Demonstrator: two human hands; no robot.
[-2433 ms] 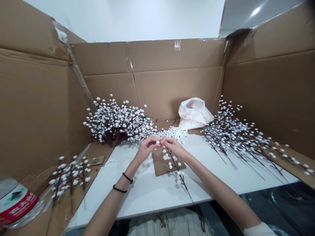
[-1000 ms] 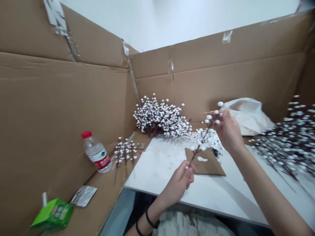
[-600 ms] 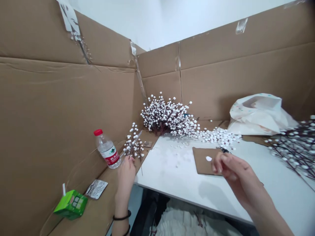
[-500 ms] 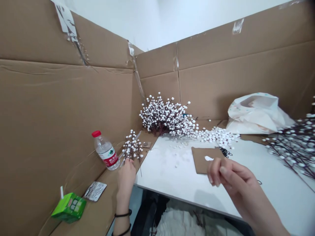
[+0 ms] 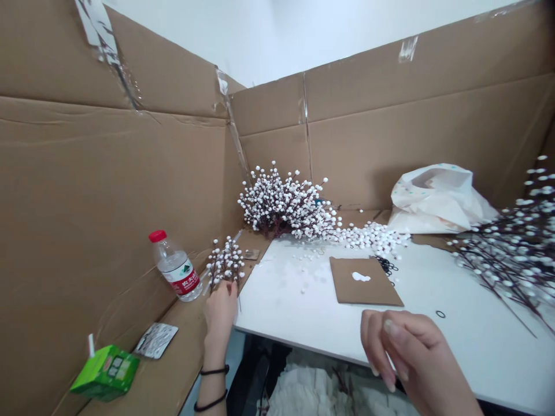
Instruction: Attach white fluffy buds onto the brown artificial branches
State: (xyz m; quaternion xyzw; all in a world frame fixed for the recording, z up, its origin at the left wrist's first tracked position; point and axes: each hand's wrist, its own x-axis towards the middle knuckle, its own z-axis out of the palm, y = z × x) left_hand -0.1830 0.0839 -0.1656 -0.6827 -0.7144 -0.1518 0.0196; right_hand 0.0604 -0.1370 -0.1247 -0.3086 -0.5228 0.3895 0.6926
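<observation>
My left hand [image 5: 221,303] is at the left edge of the table, its fingers closed around the lower stems of a small white berry sprig [image 5: 226,263]; its grip is partly hidden by the back of the hand. My right hand [image 5: 401,346] hovers over the table's front edge, fingers curled and thumb against the index finger, and nothing shows in it. Beyond it lies a square of brown cardboard [image 5: 347,290] with a white blob [image 5: 361,277] on it. Black rings [image 5: 384,264] are heaped behind the cardboard, and a single black ring [image 5: 440,314] lies to the right.
A large bunch of white berry stems [image 5: 281,202] rests at the back, beside loose white berries [image 5: 373,237]. More berry branches [image 5: 511,248] lie at right, near a white plastic bag [image 5: 433,199]. At left are a water bottle [image 5: 177,268], a green drink carton [image 5: 106,372] and cardboard walls [image 5: 108,202].
My right hand has moved down and toward me, away from the cardboard and its white blob. My left hand stays at the sprig. The whole view has shifted slightly.
</observation>
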